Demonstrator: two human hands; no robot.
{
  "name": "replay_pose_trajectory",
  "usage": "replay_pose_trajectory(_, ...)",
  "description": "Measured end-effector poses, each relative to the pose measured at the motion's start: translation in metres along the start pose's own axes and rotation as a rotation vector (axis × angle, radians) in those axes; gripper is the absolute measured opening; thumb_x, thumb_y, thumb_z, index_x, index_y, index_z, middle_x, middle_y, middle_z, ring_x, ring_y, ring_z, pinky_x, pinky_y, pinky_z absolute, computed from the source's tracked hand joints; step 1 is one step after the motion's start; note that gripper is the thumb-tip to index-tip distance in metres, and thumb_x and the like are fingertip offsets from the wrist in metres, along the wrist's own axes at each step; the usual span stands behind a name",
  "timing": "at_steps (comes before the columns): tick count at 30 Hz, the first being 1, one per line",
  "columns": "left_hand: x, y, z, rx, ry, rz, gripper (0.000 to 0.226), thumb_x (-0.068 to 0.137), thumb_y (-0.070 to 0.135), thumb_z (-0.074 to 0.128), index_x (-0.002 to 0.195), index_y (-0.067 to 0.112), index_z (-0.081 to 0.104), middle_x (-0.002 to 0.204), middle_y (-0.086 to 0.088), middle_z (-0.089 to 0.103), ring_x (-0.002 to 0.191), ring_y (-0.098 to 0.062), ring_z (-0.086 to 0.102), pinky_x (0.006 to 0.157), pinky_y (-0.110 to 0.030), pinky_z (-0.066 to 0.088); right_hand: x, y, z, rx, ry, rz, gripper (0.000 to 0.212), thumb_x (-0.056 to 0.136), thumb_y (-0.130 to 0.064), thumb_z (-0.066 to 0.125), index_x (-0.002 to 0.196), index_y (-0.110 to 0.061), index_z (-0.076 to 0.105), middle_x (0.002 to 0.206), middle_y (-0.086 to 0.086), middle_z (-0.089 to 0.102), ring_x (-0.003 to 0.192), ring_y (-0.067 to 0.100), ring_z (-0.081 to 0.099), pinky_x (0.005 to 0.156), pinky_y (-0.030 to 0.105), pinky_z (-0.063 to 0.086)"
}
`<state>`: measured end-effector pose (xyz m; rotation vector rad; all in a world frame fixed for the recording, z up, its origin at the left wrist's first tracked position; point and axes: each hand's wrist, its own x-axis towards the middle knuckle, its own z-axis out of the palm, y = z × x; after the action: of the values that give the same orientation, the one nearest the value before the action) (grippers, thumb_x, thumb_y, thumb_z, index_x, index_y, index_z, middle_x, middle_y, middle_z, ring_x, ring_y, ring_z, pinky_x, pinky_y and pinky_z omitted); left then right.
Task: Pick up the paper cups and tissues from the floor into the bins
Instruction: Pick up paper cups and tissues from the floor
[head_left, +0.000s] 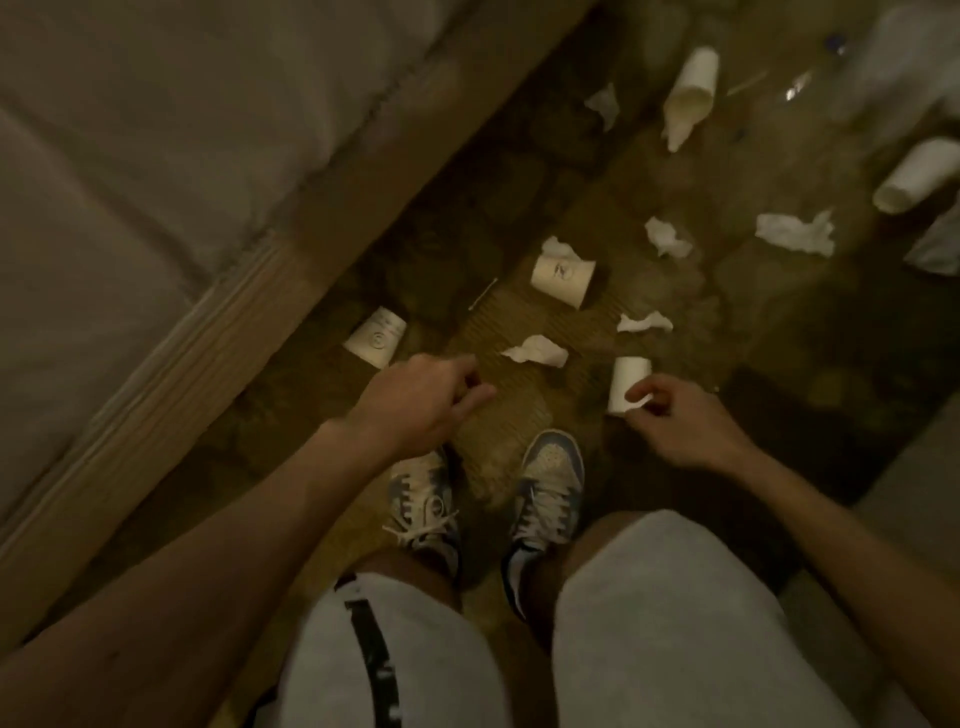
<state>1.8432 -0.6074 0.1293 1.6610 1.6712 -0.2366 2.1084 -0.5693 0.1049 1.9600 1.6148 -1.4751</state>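
Two knees in grey shorts (665, 613) fill the bottom and are cut off by the edge. Past them, two laced shoes (548, 488) stand on the dark, patterned floor (498, 208). The left hand (421, 400) hangs over the floor with its fingers loosely bent; its grip is slack and has nothing in it. The right hand (680, 421) has bent fingers, and one fingertip covers the rim of the near cup (626, 376), which lies on its side. You cannot tell if the grip has that cup or only floats in front of it. A printed cup (375, 336) lies close to the wooden bed frame (311, 223). A middle cup (563, 280) lies on its side with a white scrap touching its far end. The far cup (693, 78) and the edge cup (917, 174) are blurry. Crumpled tissues (537, 351) lie scattered on the floor between the cups. A pale thing (940, 244) at the right edge is cut off and too dim to name.
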Motion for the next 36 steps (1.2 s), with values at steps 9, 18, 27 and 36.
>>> replay_pose_trajectory(9,0.154,-0.009,0.068,-0.058,-0.159,0.196,0.048,0.102,0.052,0.030,0.145,0.034,0.042,0.156,-0.005,0.033,0.137,-0.027,0.038,0.103,-0.041,0.037,0.090,0.056,0.036,0.020,0.163,0.217,0.056,0.093,-0.038,0.062,0.144,-0.026,0.042,0.149,0.011,0.038,0.131,0.029,0.043,0.096,0.038,0.042)
replay_pose_trajectory(18,0.233,-0.029,0.152,0.146,-0.089,0.423,0.045,0.100,0.045,0.044,0.145,0.040,0.042,0.161,-0.003,0.015,0.143,-0.027,0.017,0.107,-0.051,0.033,0.184,0.066,0.065,-0.105,0.397,-0.037,0.049,0.090,-0.035,0.064,0.135,-0.019,0.052,0.136,0.010,0.051,0.126,0.027,0.043,0.098,0.030,0.030)
replay_pose_trajectory(27,0.275,-0.053,0.190,0.100,0.448,0.751,0.025,0.091,0.033,0.060,0.088,0.009,0.067,0.085,-0.009,0.064,0.075,-0.023,0.060,0.060,-0.033,0.049,0.237,0.085,0.047,0.330,0.548,0.006,0.060,0.088,-0.033,0.070,0.139,-0.018,0.041,0.076,-0.010,0.062,0.073,-0.007,0.063,0.051,0.009,0.045)
replay_pose_trajectory(36,0.254,-0.027,0.147,-0.911,0.155,0.124,0.044,0.101,0.042,0.043,0.067,0.016,0.054,0.054,0.007,0.049,0.046,-0.006,0.043,0.044,-0.023,0.037,0.245,0.076,0.041,0.313,0.444,-0.024,0.009,0.088,-0.028,0.070,0.087,-0.025,0.062,0.089,-0.002,0.067,0.072,0.013,0.067,0.056,0.028,0.056)
